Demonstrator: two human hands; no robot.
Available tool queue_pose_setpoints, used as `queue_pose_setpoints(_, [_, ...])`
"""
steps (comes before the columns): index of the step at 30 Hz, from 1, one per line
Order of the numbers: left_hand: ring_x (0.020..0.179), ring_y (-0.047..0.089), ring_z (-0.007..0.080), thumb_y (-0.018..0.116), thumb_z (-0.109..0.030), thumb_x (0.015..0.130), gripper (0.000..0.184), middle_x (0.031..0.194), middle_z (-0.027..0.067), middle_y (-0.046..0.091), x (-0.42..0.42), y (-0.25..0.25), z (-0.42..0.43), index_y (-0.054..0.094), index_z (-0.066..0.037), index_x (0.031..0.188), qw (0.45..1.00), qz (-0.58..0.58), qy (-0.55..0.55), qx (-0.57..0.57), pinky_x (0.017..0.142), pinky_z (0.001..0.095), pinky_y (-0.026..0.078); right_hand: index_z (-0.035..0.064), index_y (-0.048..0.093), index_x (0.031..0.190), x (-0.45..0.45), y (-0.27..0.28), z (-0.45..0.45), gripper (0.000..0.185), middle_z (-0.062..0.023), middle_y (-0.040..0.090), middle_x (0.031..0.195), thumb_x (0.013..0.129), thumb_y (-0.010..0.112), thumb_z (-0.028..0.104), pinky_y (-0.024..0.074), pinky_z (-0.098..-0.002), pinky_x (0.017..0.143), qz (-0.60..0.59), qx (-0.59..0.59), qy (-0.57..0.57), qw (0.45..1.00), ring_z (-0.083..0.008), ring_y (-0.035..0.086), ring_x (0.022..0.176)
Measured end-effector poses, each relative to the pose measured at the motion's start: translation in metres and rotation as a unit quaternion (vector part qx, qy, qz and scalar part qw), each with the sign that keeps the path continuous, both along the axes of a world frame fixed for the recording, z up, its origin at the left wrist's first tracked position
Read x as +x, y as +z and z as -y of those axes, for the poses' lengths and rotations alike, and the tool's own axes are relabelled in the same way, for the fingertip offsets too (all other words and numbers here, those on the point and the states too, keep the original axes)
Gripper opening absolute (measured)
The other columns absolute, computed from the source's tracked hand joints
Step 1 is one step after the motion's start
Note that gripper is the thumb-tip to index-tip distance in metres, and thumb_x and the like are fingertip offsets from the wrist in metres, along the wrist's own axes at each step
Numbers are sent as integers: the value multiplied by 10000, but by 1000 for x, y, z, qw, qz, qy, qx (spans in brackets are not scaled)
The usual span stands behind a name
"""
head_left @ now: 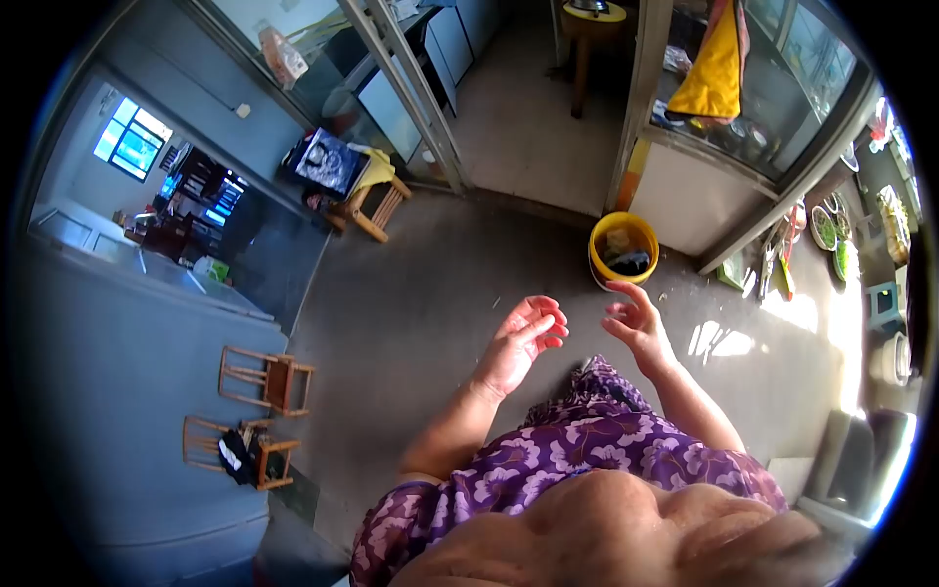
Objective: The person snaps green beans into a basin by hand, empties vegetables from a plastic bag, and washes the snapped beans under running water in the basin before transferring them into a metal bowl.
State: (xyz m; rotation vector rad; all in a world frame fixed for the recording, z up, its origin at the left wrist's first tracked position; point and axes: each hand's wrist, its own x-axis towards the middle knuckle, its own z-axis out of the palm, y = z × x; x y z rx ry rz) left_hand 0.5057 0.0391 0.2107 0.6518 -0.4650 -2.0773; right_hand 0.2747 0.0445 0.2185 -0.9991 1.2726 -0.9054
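My left hand (523, 344) is raised in front of my body, fingers loosely curled and apart, with nothing in it. Facing it across a gap is my right hand (638, 328), also holding nothing, its fingers bent and spread. Just beyond the right hand a yellow bucket (596, 256) stands on the floor, with dark and tan things inside that I cannot make out. The fingertips appear near its rim in the picture, but the hand is held well above the floor. Below both arms shows a purple flowered garment (548, 445).
A doorway with a metal frame (626, 147) lies ahead, a round stool (579, 59) beyond it. Wooden chairs (279, 384) stand along the left wall. A low bamboo stool (375, 210) sits by the glass partition. Baskets of greens (825, 227) line the right side.
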Motion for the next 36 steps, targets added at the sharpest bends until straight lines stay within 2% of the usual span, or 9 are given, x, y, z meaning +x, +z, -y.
queue_pose_setpoints(2, [879, 590, 139, 550, -113, 914, 151, 952, 42, 602, 5, -13, 29, 539, -98, 1063, 1000, -2, -6, -1, 776, 264, 472, 128, 459, 1312, 0, -7, 30, 604, -19, 517, 1039, 757, 574, -83, 431, -199, 783, -21, -18, -16, 999, -58, 476, 925])
queue_pose_setpoints(5, [881, 591, 143, 543, -116, 917, 152, 957, 46, 601, 16, -25, 60, 542, -99, 1068, 1000, 18, 19, -9, 775, 265, 471, 149, 415, 1353, 6, -8, 75, 680, -38, 387, 1362, 733, 583, -74, 320, -333, 1036, -81, -95, 11, 992, -169, 340, 1301])
queue_pose_setpoints(6, [884, 592, 150, 536, -115, 919, 155, 962, 49, 601, 19, -22, 52, 545, -100, 1073, 999, 31, 21, 6, 774, 267, 471, 187, 437, 1338, 2, -3, 69, 673, -51, 225, 1466, 726, 607, -37, 211, -445, 1108, -63, -85, 46, 993, -206, 180, 1394])
queue_pose_setpoints(10, [873, 600, 150, 537, -104, 913, 187, 962, 55, 609, 55, -32, 73, 535, -85, 1099, 994, 51, 86, 50, 763, 264, 477, 42, 556, 1148, 34, -27, 124, 322, -60, 592, 1112, 827, 589, 36, 423, -291, 954, -81, -49, 78, 992, -192, 534, 1112])
queue_pose_setpoints(11, [878, 598, 149, 536, -103, 913, 189, 964, 56, 608, 64, -31, 82, 532, -85, 1101, 993, 57, 97, 44, 765, 264, 476, 41, 576, 1114, 43, -35, 138, 286, -65, 597, 1081, 828, 595, 35, 438, -286, 932, -51, -38, 91, 994, -158, 551, 1057])
queue_pose_setpoints(17, [883, 590, 147, 533, -111, 911, 175, 961, 38, 602, 89, -50, 155, 526, -97, 1086, 982, 92, 149, 72, 776, 282, 465, 15, 596, 1035, 79, -21, 237, 183, -41, 631, 960, 859, 584, 66, 478, -264, 836, -70, -97, 198, 973, -112, 587, 916])
queue_pose_setpoints(23, [877, 598, 158, 528, -106, 918, 187, 961, 40, 608, 98, -93, 304, 532, -110, 1105, 989, 85, 87, 79, 765, 290, 482, 3, 613, 983, 72, -39, 346, 127, -31, 641, 886, 884, 573, 72, 477, -233, 769, -123, -88, 96, 984, -82, 584, 834])
queue_pose_setpoints(31, [862, 596, 155, 516, -97, 921, 148, 949, 49, 602, 28, -42, 499, 538, -83, 1066, 995, 72, -59, -46, 761, 273, 476, 5, 609, 970, 28, -23, 450, 126, -25, 628, 904, 908, 551, 99, 446, -228, 796, -126, -38, -40, 990, -88, 560, 866])
queue_pose_setpoints(36, [846, 600, 147, 526, -122, 921, 128, 940, 43, 608, -35, -37, 594, 547, -91, 1044, 990, 54, -127, -24, 758, 271, 474, -1, 606, 964, -16, -33, 543, 127, -21, 627, 887, 899, 552, 94, 456, -231, 777, -132, -44, -82, 987, -76, 566, 841])
